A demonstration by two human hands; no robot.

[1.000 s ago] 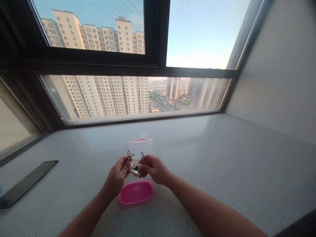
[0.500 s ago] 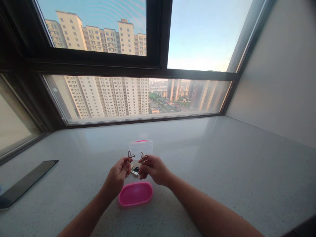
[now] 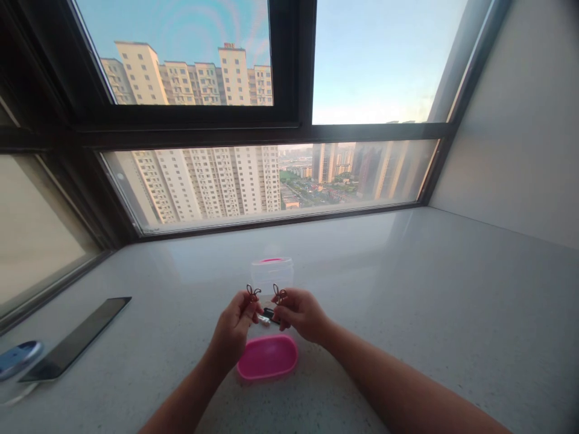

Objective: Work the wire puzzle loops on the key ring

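Note:
My left hand [image 3: 235, 322] pinches a small brown piece with thin loops [image 3: 253, 293] between thumb and fingers. A similar brown looped piece [image 3: 277, 293] is held up in the fingertips of my right hand [image 3: 303, 314]. The two pieces are side by side with a gap between them; their exact kind is not clear. Below my hands lies a pink oval shallow tray or lid [image 3: 268, 360]. Behind them stands a clear plastic container [image 3: 272, 271] with a pink mark on top. Small white and black items [image 3: 265, 319] lie between my hands, partly hidden.
A flat dark device like a tablet or phone [image 3: 79, 339] lies on the pale speckled surface at left. A blue rounded object [image 3: 18, 360] and a white cable [image 3: 22, 395] are beside it. A dark window frame [image 3: 289, 220] borders the back, and a wall [image 3: 511, 138] rises at right.
The whole view has shifted, so things appear farther right and the blue object at left is now in sight. Both hands still hold the looped pieces in much the same pose.

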